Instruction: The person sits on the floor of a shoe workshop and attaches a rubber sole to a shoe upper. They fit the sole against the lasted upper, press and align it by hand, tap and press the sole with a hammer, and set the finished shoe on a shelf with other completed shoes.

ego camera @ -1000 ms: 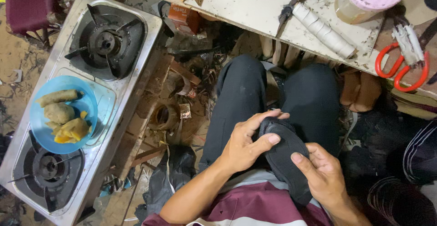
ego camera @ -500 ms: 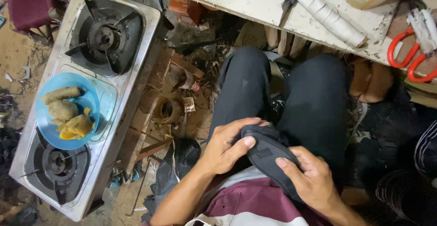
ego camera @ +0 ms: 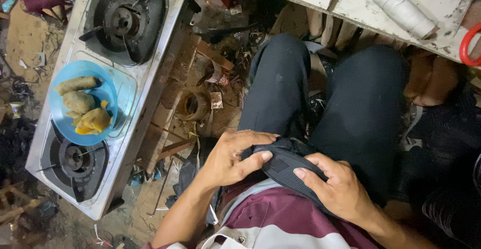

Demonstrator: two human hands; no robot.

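Note:
I sit with my dark-trousered legs [ego camera: 325, 93] under a workbench. In my lap lies a dark ribbed fabric pouch [ego camera: 283, 168]. My left hand [ego camera: 235, 156] grips its near left end, thumb pressed on top. My right hand [ego camera: 338, 189] holds its right side, fingers curled over the edge. Both hands are close to my maroon and white shirt [ego camera: 280, 224].
A steel two-burner gas stove [ego camera: 145, 78] stands on the floor at left, with a blue plate [ego camera: 62, 113] of fried food on it. The worn white workbench [ego camera: 350, 6] spans the top, carrying a white roll [ego camera: 396, 6] and a red handle [ego camera: 468, 46]. Scrap and clutter [ego camera: 200, 98] cover the ground.
The view has tilted down and closer, so the bench top has slid out of frame. My hands have shifted toward my body, still holding the pouch.

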